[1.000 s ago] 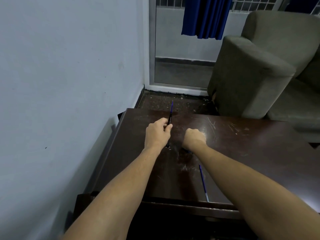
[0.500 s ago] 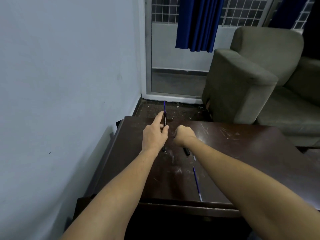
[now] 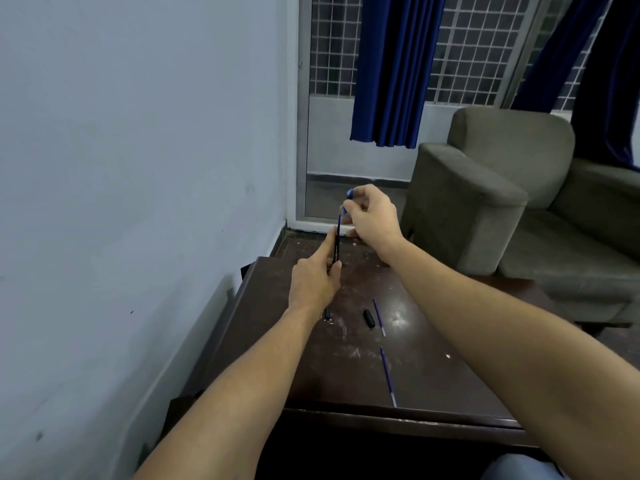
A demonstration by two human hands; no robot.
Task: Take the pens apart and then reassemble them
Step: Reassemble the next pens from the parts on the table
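My left hand [image 3: 313, 285] grips a black pen barrel [image 3: 336, 249] upright above the dark wooden table [image 3: 433, 375]. A thin blue refill [image 3: 339, 221] sticks out of the barrel's top. My right hand [image 3: 372, 216] is raised above it and pinches the refill's upper end, with a small blue piece [image 3: 349, 193] at the fingertips. On the table lie two loose blue refills [image 3: 388, 375] [image 3: 379, 317], a short black pen piece [image 3: 369, 318] and another black bit [image 3: 327, 313] below my left hand.
A pale wall [image 3: 121, 202] runs along the table's left side. A grey-green armchair [image 3: 502, 195] stands behind the table at right. Blue curtains [image 3: 391, 64] hang over a barred window. My knee [image 3: 516, 467] shows at the bottom right.
My right hand rose from the tabletop to the top of the refill. My left hand lifted the barrel higher. The camera tilted up, and a black piece shows where the right hand was.
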